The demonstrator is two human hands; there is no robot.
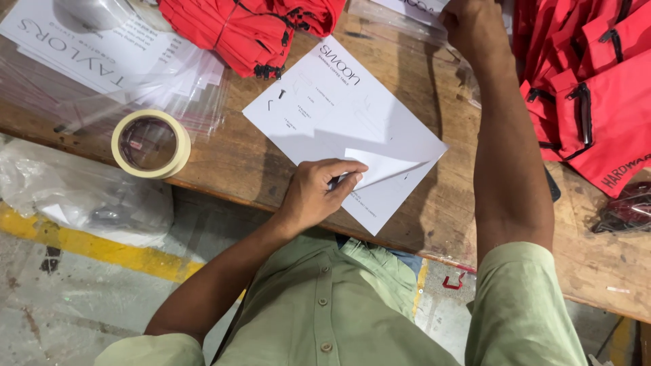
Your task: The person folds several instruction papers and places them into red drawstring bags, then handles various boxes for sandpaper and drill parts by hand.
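Pinched between my left hand's [317, 193] thumb and fingers is the folded-up corner of a white printed sheet [339, 122], which lies flat near the front edge of the wooden table [224, 159]. My right hand [475, 27] reaches to the table's far edge among clear plastic bags [400, 20]; I cannot tell its grip. A tape roll [150, 144] sits near the front edge, left of the sheet.

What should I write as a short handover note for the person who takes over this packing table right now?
Left hand: presses on the white printed sheet and folds its near corner up; a dark thin item shows under the fingers, kind unclear.
Right hand: reaches to the far table edge, at the clear plastic bags; grip hidden.
Red zip pouches lie to the right, a second pile at the far edge.
Tape roll lies to the left.
Done: one corner lifted.
Left: sheet not yet folded, nothing bagged.
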